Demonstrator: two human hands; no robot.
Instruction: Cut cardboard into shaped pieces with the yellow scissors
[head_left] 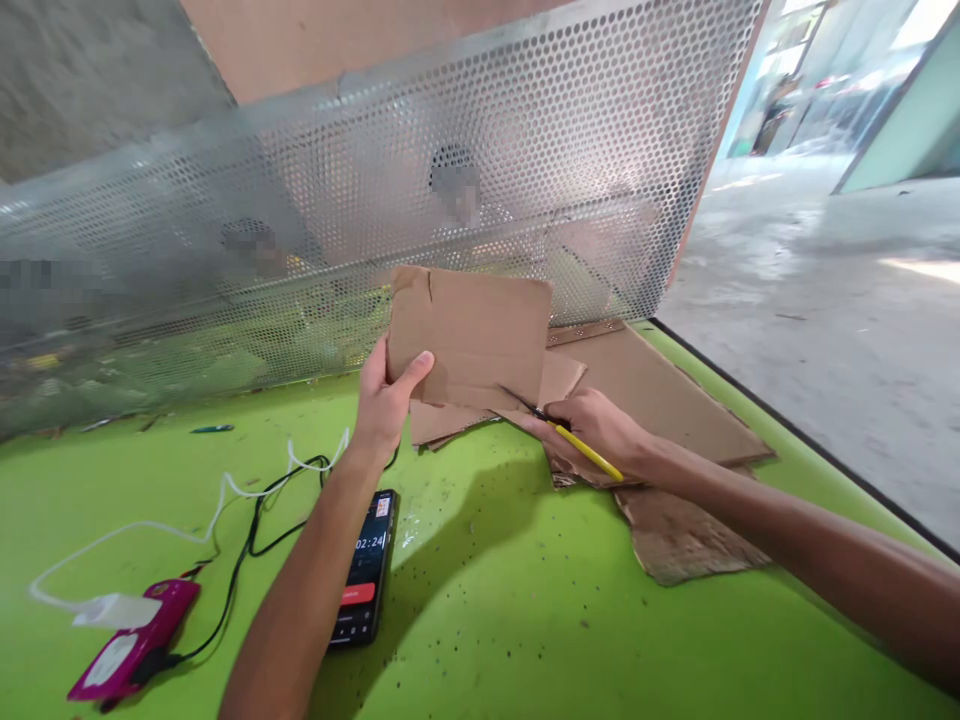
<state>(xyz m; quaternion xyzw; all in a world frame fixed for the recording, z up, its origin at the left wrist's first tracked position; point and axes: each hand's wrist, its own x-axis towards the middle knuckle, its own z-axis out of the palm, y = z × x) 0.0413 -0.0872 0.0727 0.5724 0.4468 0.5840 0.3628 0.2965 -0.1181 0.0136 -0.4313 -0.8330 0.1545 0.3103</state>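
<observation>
My left hand (386,392) is closed on the left edge of a rectangular piece of brown cardboard (472,335), thumb on its near face and the other fingers behind. The piece is held up, with a short slit near its top left corner. In my right hand (600,425) are scissors (581,448) with dark pointed blades and a yellow handle. Their blades are at the cardboard's lower right edge; whether they are cutting into it I cannot tell. More cardboard pieces (660,395) lie loosely stacked behind and under my right hand and forearm.
On the green tabletop (525,590) lie a phone (367,575) with a running timer, a magenta device (139,640), white and black cables, and a small dark green stick-like item (212,429). A perforated metal panel (570,130) rises along the back. Past the table's right edge is concrete floor.
</observation>
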